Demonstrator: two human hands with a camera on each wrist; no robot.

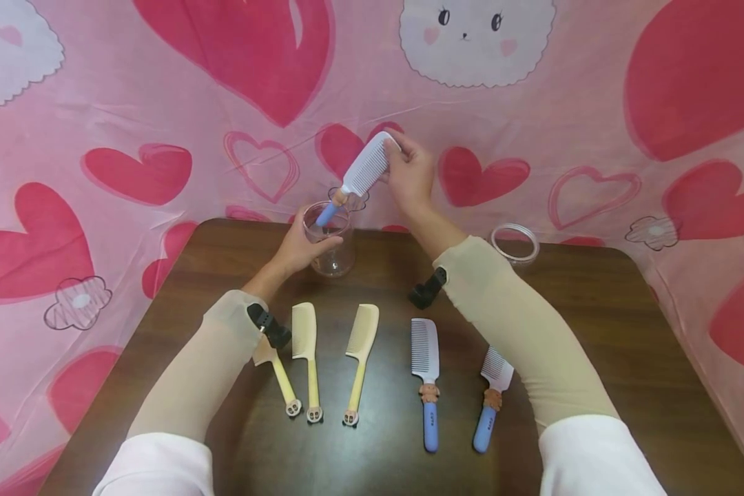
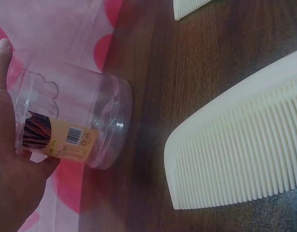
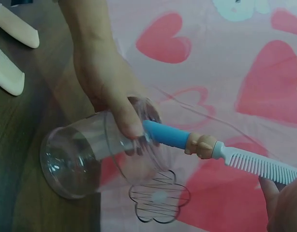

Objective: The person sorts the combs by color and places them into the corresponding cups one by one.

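Note:
A clear plastic jar [image 1: 335, 260] with a label on its side stands near the table's back edge. My left hand [image 1: 297, 246] grips it round the upper part, thumb and fingers on opposite sides. Above the jar, my right hand [image 1: 411, 171] pinches the toothed end of a white comb [image 1: 366, 165] with a blue handle. The comb slants down to the left, and its handle end [image 3: 163, 133] is at the jar's mouth, slightly inside. A small brown figure [image 3: 200, 146] sits between its handle and teeth.
Yellow combs [image 1: 361, 334] with panda-tipped handles lie near my left forearm, one partly hidden. Two white combs [image 1: 430, 348] with blue handles lie on the right, one partly under my right forearm. A clear round lid [image 1: 514, 242] is at the back right. Heart-patterned cloth [image 1: 235, 83] hangs behind.

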